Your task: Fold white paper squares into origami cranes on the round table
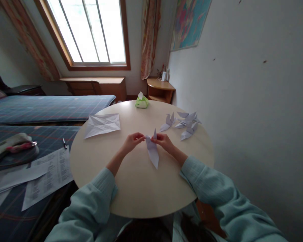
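Note:
Over the middle of the round table (pixel 131 188), both hands are on a white folded paper crane (pixel 153 153). With thumb and fingertips, my left hand (pixel 134 140) pinches the small tip at its upper left. My right hand (pixel 164 141) grips the body near its upper right, by a point that sticks up. One long wing of the crane hangs down toward me. Several finished-looking paper cranes (pixel 189 122) lie in a cluster to the right, with one crane (pixel 168 121) slightly apart from the rest. A creased white sheet (pixel 103 123) lies at the table's left.
A green tissue pack (pixel 141 102) stands at the table's far edge. To the left are beds with blue plaid covers (pixel 50 107), holding printed papers (pixel 50 174), a pen (pixel 64 143) and a bag (pixel 13 148). A white wall (pixel 255 111) rises on the right.

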Demonstrator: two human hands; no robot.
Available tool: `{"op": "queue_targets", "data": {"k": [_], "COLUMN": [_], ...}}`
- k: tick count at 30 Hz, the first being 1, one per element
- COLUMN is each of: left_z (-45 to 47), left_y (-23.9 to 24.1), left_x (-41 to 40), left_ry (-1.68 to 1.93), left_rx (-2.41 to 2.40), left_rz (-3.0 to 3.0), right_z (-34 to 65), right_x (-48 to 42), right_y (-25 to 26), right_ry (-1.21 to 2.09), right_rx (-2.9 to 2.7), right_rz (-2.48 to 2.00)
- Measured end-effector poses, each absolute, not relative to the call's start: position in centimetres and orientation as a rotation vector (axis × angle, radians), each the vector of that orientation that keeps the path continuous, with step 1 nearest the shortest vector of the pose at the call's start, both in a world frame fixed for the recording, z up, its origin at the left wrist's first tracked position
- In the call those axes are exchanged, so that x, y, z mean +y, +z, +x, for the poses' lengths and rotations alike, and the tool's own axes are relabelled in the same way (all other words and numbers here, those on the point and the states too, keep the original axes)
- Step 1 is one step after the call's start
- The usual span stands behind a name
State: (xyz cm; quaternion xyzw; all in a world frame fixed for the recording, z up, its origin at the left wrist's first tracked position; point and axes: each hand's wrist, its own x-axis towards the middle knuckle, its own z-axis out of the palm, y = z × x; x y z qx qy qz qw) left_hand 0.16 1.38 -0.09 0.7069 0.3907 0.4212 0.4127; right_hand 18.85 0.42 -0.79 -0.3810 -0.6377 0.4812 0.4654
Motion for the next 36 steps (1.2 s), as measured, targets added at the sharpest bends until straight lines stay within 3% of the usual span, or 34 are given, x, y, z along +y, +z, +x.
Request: {"op": "queue_targets", "data": {"k": [36], "left_z": [1.1], "left_y": [-0.6], "left_x": [1.0], "left_ry": [1.065], "left_rx": [1.048], "left_rz": [1.526], "right_z": [18.7], "right_x": [0.1], "right_y": [-1.2], "right_ry": [0.843], "right_rx": [-1.780], "right_rz": [-1.021]}}
